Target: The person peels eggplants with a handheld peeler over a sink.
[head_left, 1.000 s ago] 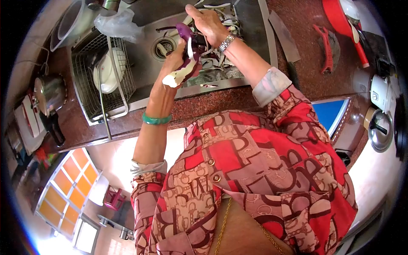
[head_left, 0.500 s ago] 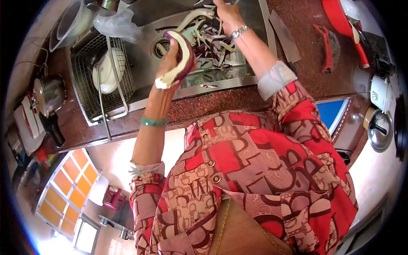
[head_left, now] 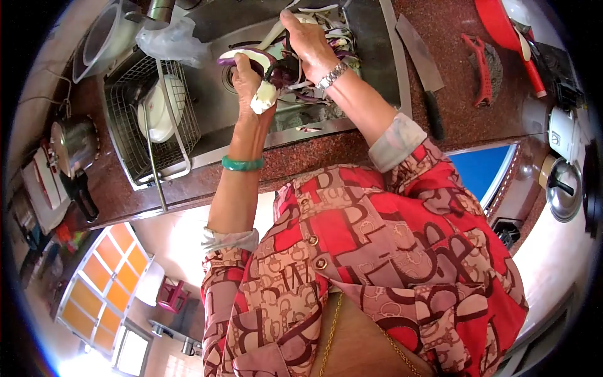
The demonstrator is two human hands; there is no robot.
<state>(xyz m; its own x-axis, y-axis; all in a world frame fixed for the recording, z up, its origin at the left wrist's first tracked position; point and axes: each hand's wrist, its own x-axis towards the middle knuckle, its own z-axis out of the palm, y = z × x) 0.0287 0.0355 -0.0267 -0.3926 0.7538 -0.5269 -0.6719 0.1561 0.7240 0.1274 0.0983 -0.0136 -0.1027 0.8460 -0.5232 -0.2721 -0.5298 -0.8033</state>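
Observation:
In my left hand (head_left: pixel 250 88) is a curved purple eggplant (head_left: pixel 251 55), with a wide strip of its skin gone and pale flesh showing. My right hand (head_left: pixel 309 47) is closed beside it, around a dark-handled tool that is mostly hidden by the fingers. A dark part of that tool reaches down toward the eggplant's near end. Both hands are above the metal sink (head_left: pixel 370 38). Purple and white peelings (head_left: pixel 342 44) lie in the sink behind and beside my right hand, along with a pale peeled eggplant (head_left: pixel 271 36).
A wire rack (head_left: pixel 132 113) with a white dish (head_left: pixel 162 107) stands left of the sink. Right of it lie a large knife (head_left: pixel 419 53) and a red-handled tool (head_left: pixel 483 72). A plastic bag (head_left: pixel 173 41) hangs near the faucet (head_left: pixel 158 12). A steel pot (head_left: pixel 74 138) sits far left.
The eggplant has turned from nearly upright to slanting across the sink. My right hand has come left and down, close to it. My left wrist has shifted slightly right.

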